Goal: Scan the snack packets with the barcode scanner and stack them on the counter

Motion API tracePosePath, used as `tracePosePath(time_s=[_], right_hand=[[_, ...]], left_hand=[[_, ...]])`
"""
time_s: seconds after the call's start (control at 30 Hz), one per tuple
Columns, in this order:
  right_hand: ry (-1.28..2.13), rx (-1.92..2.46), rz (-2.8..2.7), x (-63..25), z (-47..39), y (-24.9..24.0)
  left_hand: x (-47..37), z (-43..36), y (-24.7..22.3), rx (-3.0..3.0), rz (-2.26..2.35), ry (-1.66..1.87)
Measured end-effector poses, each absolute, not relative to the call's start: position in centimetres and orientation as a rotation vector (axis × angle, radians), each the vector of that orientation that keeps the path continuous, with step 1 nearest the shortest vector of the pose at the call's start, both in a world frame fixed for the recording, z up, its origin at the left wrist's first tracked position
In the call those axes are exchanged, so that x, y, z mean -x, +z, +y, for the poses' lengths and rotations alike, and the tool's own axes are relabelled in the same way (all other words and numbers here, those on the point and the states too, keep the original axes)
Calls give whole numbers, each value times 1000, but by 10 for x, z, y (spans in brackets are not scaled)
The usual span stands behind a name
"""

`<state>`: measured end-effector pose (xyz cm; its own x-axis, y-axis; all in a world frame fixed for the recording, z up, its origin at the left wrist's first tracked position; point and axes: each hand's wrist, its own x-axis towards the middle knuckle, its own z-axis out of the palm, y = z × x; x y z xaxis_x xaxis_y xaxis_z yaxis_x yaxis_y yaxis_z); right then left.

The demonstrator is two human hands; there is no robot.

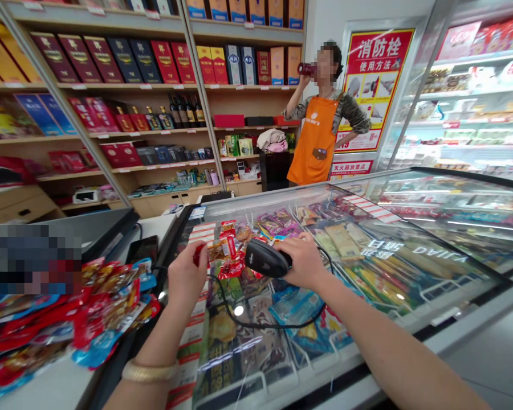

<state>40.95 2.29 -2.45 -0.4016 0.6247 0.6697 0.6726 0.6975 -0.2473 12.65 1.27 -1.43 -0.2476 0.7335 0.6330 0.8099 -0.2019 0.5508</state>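
Observation:
My right hand (302,259) is wrapped round a black handheld scanner (265,259), held over the glass top of a freezer (256,364). The scanner's black cable loops across the glass. To its left, my left hand (187,273) is closed, with a small red piece showing at its fingertips; the piece is partly hidden. Between the hands, several red snack packets (228,250) lie in a small heap on the glass. A large pile of red and blue snack packets (106,302) rests on the white counter at the left.
A person in an orange apron (312,139) stands behind the freezer, drinking from a dark red bottle. A dark phone (143,249) lies on the counter. Shelves of boxes and bottles line the back; a lit refrigerated display (470,108) stands at the right.

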Motion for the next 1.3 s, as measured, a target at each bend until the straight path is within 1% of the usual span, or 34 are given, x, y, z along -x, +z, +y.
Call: tracePosePath(time_s=[0.6,0.73,0.83,0.97,1.03,1.1,1.17,1.23,1.3], right_hand=[[-78,986,-2195,-410,24,-30],[-199,975,-2112,-416,26,-36],[-252,962,-2067,-420,29,-39],[-277,953,-2055,-421,29,-40],[-282,959,-2043,-420,28,-40],[-287,960,-2024,-419,27,-39],[-285,968,-2009,-418,28,-39],[-267,997,-1998,-419,31,-39],[-252,1037,-1990,-421,34,-39]], left_hand=[[-134,9,-14,1963,-1920,-1477],[-133,1,-4,1868,-2001,-1538],[-110,-11,12,1720,-2051,-1521],[-54,-38,30,1376,-2184,-1316],[-29,-50,31,1267,-2268,-1112],[-13,-61,26,1270,-2329,-827],[-8,-68,19,1305,-2291,-623],[-9,-71,13,1287,-2183,-606],[-14,-67,12,1230,-2078,-718]])
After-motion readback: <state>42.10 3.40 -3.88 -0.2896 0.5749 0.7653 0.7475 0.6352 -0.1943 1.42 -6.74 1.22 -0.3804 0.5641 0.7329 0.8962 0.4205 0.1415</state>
